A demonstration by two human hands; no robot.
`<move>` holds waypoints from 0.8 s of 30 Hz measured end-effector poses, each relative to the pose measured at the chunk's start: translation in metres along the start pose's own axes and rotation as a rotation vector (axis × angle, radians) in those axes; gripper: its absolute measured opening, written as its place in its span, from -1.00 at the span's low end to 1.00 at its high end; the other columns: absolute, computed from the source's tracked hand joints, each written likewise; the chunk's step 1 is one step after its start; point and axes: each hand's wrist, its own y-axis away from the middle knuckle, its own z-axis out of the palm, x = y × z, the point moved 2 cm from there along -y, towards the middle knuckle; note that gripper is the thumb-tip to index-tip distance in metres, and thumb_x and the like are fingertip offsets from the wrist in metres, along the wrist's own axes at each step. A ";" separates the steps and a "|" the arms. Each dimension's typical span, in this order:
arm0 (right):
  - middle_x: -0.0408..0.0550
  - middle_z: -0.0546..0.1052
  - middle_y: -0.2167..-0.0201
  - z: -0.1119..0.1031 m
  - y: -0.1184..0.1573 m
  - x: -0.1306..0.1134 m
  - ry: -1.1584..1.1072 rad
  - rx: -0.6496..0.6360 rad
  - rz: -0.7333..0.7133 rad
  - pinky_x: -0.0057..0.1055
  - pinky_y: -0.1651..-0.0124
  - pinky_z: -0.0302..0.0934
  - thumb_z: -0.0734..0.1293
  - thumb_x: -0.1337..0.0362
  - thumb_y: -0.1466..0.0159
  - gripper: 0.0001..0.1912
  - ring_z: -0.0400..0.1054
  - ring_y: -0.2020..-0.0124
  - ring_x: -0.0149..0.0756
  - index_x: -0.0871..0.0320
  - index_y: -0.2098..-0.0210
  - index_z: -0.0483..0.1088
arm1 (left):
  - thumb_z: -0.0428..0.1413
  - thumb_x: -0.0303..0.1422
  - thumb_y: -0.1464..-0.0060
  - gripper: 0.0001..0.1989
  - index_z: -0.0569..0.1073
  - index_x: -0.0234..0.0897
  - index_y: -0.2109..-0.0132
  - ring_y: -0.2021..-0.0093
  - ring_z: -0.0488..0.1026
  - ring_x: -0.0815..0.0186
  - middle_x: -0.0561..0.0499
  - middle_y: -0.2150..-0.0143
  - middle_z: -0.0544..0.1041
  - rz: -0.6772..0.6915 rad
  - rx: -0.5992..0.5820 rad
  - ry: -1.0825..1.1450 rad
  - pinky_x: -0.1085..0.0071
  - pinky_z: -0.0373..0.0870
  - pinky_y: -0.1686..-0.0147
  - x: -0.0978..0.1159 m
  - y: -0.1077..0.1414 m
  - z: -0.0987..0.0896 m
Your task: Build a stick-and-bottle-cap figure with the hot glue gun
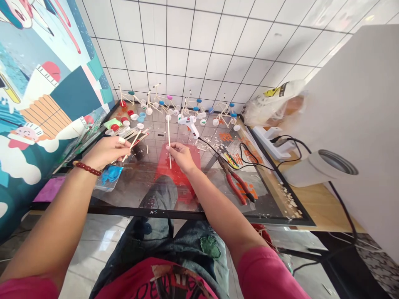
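Observation:
My right hand [181,156] pinches a long thin wooden stick [168,132] between thumb and fingers, above a red translucent sheet [190,189]. My left hand [107,150], with a beaded bracelet at its wrist, is closed on thin wooden sticks [136,138] near the pile at the left. Just below the left hand lies a bag of blue material [111,174]. A white hot glue gun [190,124] rests beyond my right hand, its black cord trailing right. Along the back stand several small stick frames [187,109] fitted with coloured bottle caps.
Red-handled pliers [236,182] lie at the right among wood chips [218,146]. Loose bottle caps [134,117] are at the back left. A power strip [274,143], a plastic bag [274,104] and a white cylinder [308,168] occupy the right side. A tiled wall [205,45] rises behind.

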 end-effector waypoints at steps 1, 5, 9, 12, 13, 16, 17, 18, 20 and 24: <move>-0.25 0.44 0.60 0.000 -0.001 0.000 0.024 -0.009 -0.001 -0.45 0.42 0.14 0.40 0.01 -0.14 -0.70 0.22 0.58 -0.46 0.12 0.40 0.40 | 0.26 -0.33 0.15 -0.62 0.50 -0.35 0.11 0.50 0.36 0.39 0.07 0.46 0.53 -0.016 -0.041 0.187 0.45 0.27 0.45 0.003 0.002 0.006; -0.20 0.50 0.54 -0.007 -0.001 -0.003 0.375 0.084 -0.009 -0.39 0.30 0.21 0.41 0.19 -0.18 -0.87 0.39 0.45 -0.31 0.07 0.30 0.47 | 0.34 -0.35 0.23 -0.54 0.52 -0.39 0.11 0.42 0.45 0.36 0.03 0.41 0.53 -0.072 -0.191 0.489 0.40 0.39 0.34 0.019 0.009 0.042; -0.07 0.53 0.50 -0.020 0.006 -0.015 0.901 0.137 -0.041 -0.31 0.21 0.21 0.48 0.24 -0.15 -0.92 0.45 0.29 -0.13 0.04 0.39 0.50 | 0.34 -0.33 0.24 -0.67 0.50 -0.34 0.27 0.48 0.42 0.36 0.06 0.49 0.46 0.006 -0.121 0.528 0.38 0.37 0.38 0.037 -0.004 0.067; 0.00 0.54 0.46 -0.029 0.010 -0.025 0.963 0.192 -0.088 -0.28 0.19 0.20 0.48 0.09 -0.19 -0.81 0.44 0.24 -0.09 0.06 0.40 0.51 | 0.30 -0.28 0.20 -0.72 0.47 -0.30 0.32 0.50 0.37 0.39 0.09 0.51 0.40 0.071 -0.058 0.611 0.40 0.31 0.40 0.047 -0.022 0.072; 0.00 0.55 0.44 -0.030 0.010 -0.027 0.899 0.219 -0.115 -0.29 0.18 0.20 0.48 0.07 -0.20 -0.80 0.44 0.24 -0.11 0.05 0.35 0.52 | 0.28 -0.24 0.16 -0.76 0.46 -0.29 0.37 0.52 0.32 0.40 0.10 0.54 0.37 0.115 -0.052 0.560 0.41 0.26 0.42 0.049 -0.027 0.073; -0.10 0.54 0.43 -0.024 0.007 -0.027 0.514 0.191 -0.153 -0.34 0.21 0.21 0.42 -0.02 -0.24 -0.71 0.42 0.32 -0.23 0.05 0.21 0.51 | 0.18 -0.13 0.01 -0.68 0.37 -0.26 0.52 0.55 0.20 0.41 0.12 0.62 0.27 0.292 -0.100 0.234 0.42 0.14 0.44 0.050 -0.030 0.080; -0.14 0.52 0.45 -0.019 0.005 -0.025 0.365 0.143 -0.138 -0.37 0.24 0.21 0.39 -0.08 -0.24 -0.65 0.40 0.36 -0.28 0.06 0.20 0.49 | 0.14 -0.10 -0.02 -0.65 0.35 -0.25 0.54 0.55 0.19 0.40 0.12 0.62 0.26 0.345 -0.118 0.133 0.42 0.12 0.44 0.049 -0.028 0.083; -0.17 0.49 0.48 -0.015 0.004 -0.022 0.234 0.088 -0.115 -0.40 0.29 0.20 0.37 -0.15 -0.23 -0.59 0.37 0.41 -0.32 0.07 0.23 0.47 | 0.11 -0.08 -0.05 -0.62 0.33 -0.24 0.56 0.53 0.21 0.38 0.11 0.62 0.27 0.392 -0.133 0.040 0.41 0.12 0.43 0.047 -0.025 0.086; -0.21 0.44 0.53 -0.008 0.000 -0.016 0.068 0.030 -0.072 -0.44 0.37 0.16 0.35 -0.25 -0.18 -0.50 0.30 0.48 -0.39 0.09 0.32 0.40 | 0.06 -0.05 -0.09 -0.58 0.31 -0.23 0.57 0.50 0.25 0.35 0.09 0.60 0.31 0.437 -0.115 -0.109 0.40 0.12 0.40 0.042 -0.020 0.087; -0.25 0.34 0.56 -0.016 -0.006 -0.009 -0.012 0.232 -0.055 -0.47 0.44 0.09 0.22 -0.33 -0.23 -0.44 0.20 0.53 -0.44 0.06 0.40 0.23 | -0.01 0.08 -0.16 -0.46 0.31 -0.21 0.59 0.46 0.34 0.23 -0.01 0.59 0.36 0.312 0.072 -0.446 0.34 0.08 0.41 0.029 -0.023 0.071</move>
